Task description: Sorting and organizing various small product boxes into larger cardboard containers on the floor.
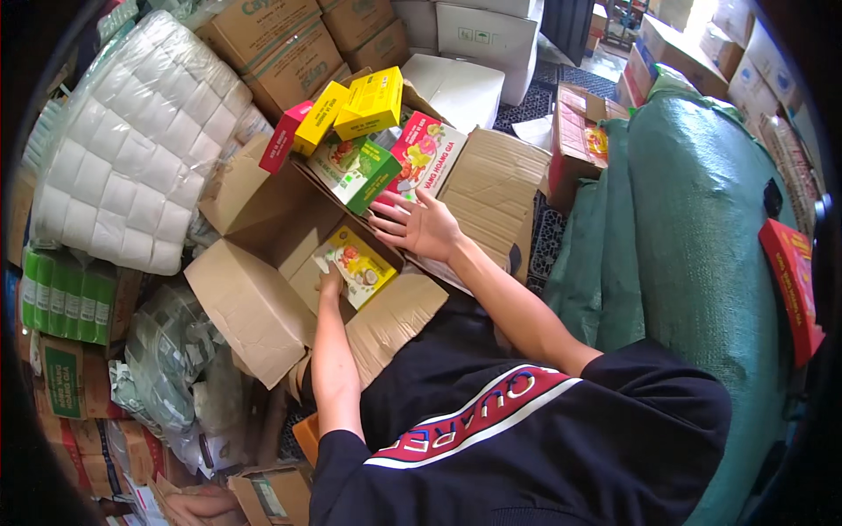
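Observation:
My left hand (pixel 331 281) reaches down into an open cardboard carton (pixel 250 306). It grips the left edge of a yellow-and-white printed box (pixel 362 266) lying inside; some of its fingertips are hidden. Just past the carton's right edge, my right hand (pixel 427 229) is held palm up with its fingers spread and nothing in it. Beyond its fingertips lie a green-and-white box (pixel 355 171) and a pink-and-white box (pixel 427 154). Two yellow boxes (pixel 370 102) and a pink box (pixel 284 138) are piled with them at the carton's far side.
White rolls in clear plastic (pixel 141 141) stand at left, above green packs (pixel 66 296) and clear plastic bags (pixel 171 355). Large green woven sacks (pixel 697 217) line the right side, with a red box (pixel 791 289) on them. Stacked brown cartons (pixel 276 39) and white cartons (pixel 483 43) stand behind.

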The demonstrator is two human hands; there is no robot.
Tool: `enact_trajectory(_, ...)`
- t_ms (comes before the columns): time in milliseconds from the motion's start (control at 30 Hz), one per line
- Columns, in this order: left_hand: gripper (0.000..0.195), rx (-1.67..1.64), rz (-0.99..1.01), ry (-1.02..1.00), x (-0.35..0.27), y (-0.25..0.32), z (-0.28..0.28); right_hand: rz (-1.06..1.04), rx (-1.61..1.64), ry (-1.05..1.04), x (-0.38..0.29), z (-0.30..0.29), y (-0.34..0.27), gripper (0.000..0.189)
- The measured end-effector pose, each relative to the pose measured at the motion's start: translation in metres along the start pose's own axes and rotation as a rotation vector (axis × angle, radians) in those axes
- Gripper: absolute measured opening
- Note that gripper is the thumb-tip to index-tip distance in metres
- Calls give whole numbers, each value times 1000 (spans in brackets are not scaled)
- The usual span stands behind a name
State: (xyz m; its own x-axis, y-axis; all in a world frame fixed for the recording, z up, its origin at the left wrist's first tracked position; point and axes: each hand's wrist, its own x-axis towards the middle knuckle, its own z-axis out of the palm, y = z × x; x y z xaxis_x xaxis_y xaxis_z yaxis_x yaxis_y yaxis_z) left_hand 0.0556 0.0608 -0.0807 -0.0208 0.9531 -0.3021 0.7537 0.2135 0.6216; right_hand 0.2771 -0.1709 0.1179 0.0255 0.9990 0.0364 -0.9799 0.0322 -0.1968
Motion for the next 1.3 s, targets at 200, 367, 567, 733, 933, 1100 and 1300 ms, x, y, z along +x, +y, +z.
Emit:
enact_trajectory(200, 61, -249, 7, -525, -19, -6, -17, -36, 194, -71, 0, -9, -11, 71)
enact_trajectory(367, 62, -368, 180, -446, -35, 2, -31, -40, 200, -117, -2, 14, -6, 73)
enact_trajectory(567, 53, -299, -205, -688, -46, 15, -37, -162, 217, 47, -8, 0, -13, 66)
enact_trajectory(733, 43, -212, -161, -755, -41, -9, -13, -162, 258, 38, -7, -2, -13, 60)
enact_trajectory(933, 26, -96, -97, -655, -38, -6, -14, -159, 291, 63, -6, -5, -14, 56)
enact_trajectory(1100, 31, -85, -132, -634, -22, -18, -8, -119, 283, 82, -2, 1, -9, 55)
enact_trajectory(1300, 37, -301, -244, -763, -77, 29, -31, -167, 283, 125, -8, -19, -21, 56)
